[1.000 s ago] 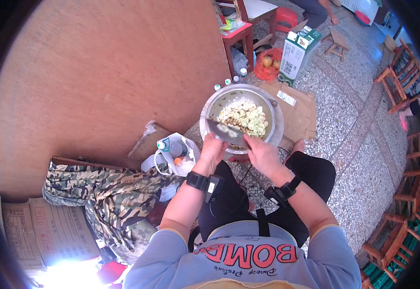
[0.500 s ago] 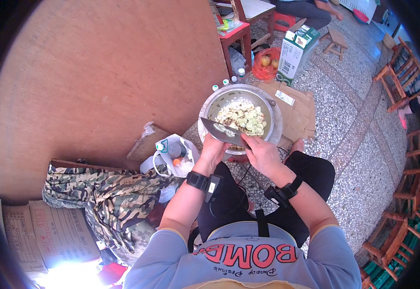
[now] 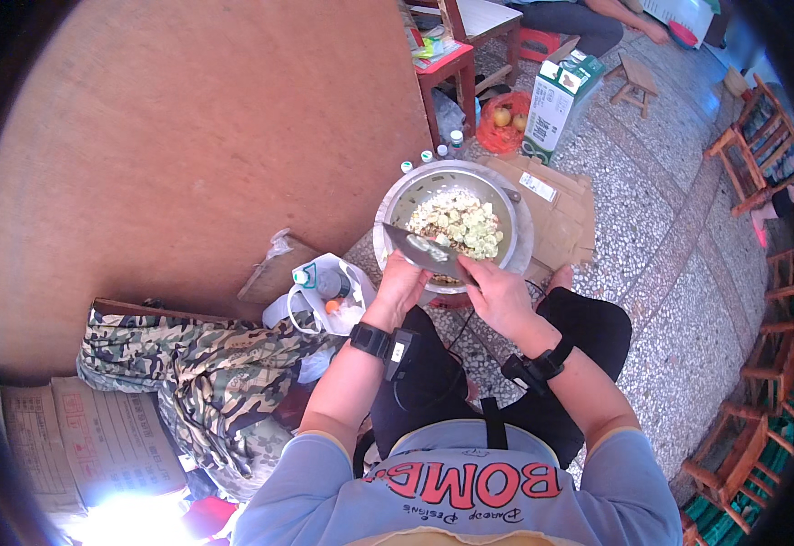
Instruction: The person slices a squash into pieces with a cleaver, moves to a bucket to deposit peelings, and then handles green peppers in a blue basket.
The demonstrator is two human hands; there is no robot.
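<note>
My right hand point(image 3: 501, 296) is closed round the handle of a broad, dark-bladed kitchen knife point(image 3: 450, 266). The blade slants up and to the left over the near side of a large metal bowl point(image 3: 404, 198), and pale slices stick to its face. Under the blade, my left hand point(image 3: 402, 284) has curled fingers; whatever it grips is hidden by the knife. Inside the bowl lies a heap of pale, chopped pieces point(image 3: 465, 221), with darker brown bits on the near side. The bowl rests on a round, light-coloured stand point(image 3: 525, 223).
Small white-capped bottles point(image 3: 456, 141) stand beyond the bowl. Flattened cardboard point(image 3: 565, 214) lies to its right, with a green-and-white carton point(image 3: 556, 105) behind. A white bag point(image 3: 358, 284) sits left of my hands. Another person's hand point(image 3: 656, 33) shows at the far right.
My hands and the knife keep nearly the same place, with only a slight shift. At the far end, the other person's hand has moved a little to the right.
</note>
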